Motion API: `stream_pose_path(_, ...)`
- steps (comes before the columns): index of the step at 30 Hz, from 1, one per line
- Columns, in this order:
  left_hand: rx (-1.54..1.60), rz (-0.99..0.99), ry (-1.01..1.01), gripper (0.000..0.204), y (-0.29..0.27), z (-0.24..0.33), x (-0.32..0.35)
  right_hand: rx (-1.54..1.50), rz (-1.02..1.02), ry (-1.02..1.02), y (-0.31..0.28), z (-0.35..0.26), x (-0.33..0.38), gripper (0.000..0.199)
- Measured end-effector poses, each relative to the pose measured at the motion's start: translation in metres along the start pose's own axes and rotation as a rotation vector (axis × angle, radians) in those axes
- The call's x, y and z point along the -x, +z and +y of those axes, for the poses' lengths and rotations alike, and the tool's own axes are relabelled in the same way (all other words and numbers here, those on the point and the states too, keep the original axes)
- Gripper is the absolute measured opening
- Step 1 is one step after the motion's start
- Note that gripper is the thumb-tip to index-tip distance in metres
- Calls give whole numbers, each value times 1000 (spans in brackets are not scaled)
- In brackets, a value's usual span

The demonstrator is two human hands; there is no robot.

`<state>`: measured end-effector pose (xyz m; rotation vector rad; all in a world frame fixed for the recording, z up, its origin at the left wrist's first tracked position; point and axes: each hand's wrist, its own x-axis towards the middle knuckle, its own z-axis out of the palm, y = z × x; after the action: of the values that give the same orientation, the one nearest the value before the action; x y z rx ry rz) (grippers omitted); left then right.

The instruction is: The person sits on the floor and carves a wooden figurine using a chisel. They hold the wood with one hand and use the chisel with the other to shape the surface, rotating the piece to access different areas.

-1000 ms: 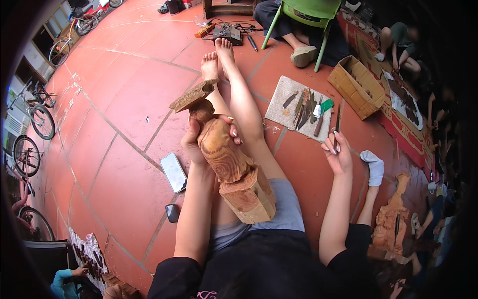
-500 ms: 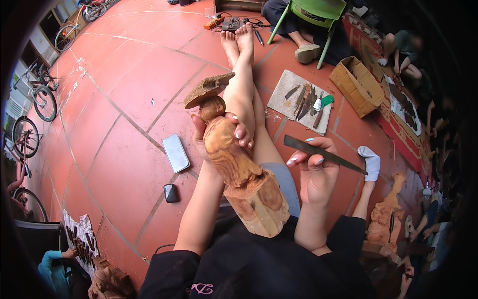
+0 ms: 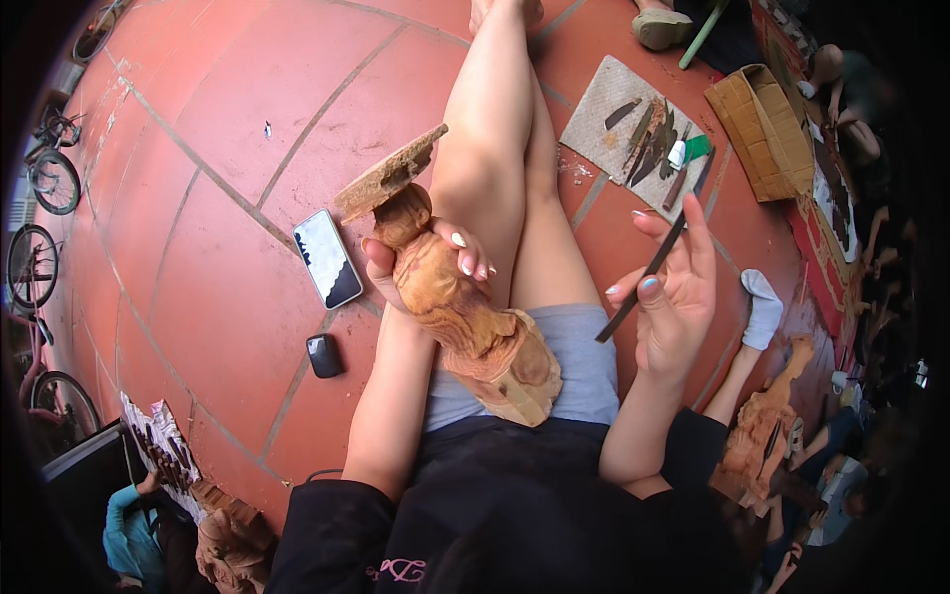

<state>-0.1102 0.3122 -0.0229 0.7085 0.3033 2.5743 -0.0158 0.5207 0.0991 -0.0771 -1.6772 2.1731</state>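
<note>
A carved wooden figurine [image 3: 435,282] with a broad, rough, hat-like top lies tilted over my lap, its uncarved block base toward my waist. My left hand [image 3: 385,270] is closed round its upper body, just below the head, thumb on one side and fingers on the other. To the right of the figurine, my right hand [image 3: 677,297] is raised off it. Between its thumb and fingers it pinches a flat, dark, tapered metal carving tool [image 3: 655,259], held steeply slanted with the lower end toward my lap. The tool is apart from the wood.
A phone [image 3: 328,259] and a small black case [image 3: 325,355] lie on the tiles at left. A pale mat [image 3: 594,124] with several carving tools lies ahead right, beside a cardboard box [image 3: 757,134]. Another carved wooden piece [image 3: 767,436] is at right; people sit around.
My right hand has turned the carving tool from a shallow slant to a steep one, fingers lifting. The view has tipped down toward my lap; the left hand keeps its hold on the figurine.
</note>
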Motion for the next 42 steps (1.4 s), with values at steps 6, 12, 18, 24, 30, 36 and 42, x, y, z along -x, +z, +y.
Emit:
stream_pose_path(6,99,135,43,87,5,2,1,-186,-115,32,3,13,-3,67)
stream_pose_path(12,71,236,-40,75,1,14,13,-93,-144,72,23,18,11,50)
stream_pose_path(18,93,289,-54,65,0,11,15,-691,-395,155,-2,41,16,115)
stream_pose_path(24,125,335,-25,60,2,11,15,-956,-374,139,8,51,26,107)
stream_pose_path(30,140,284,-45,67,-3,13,15,-109,2,160,29,35,30,46)
stream_pose_path(36,159,250,-74,77,1,14,13,33,85,88,40,39,30,34)
stream_pose_path(42,169,196,-75,77,2,13,12,85,-6,15,45,44,34,28)
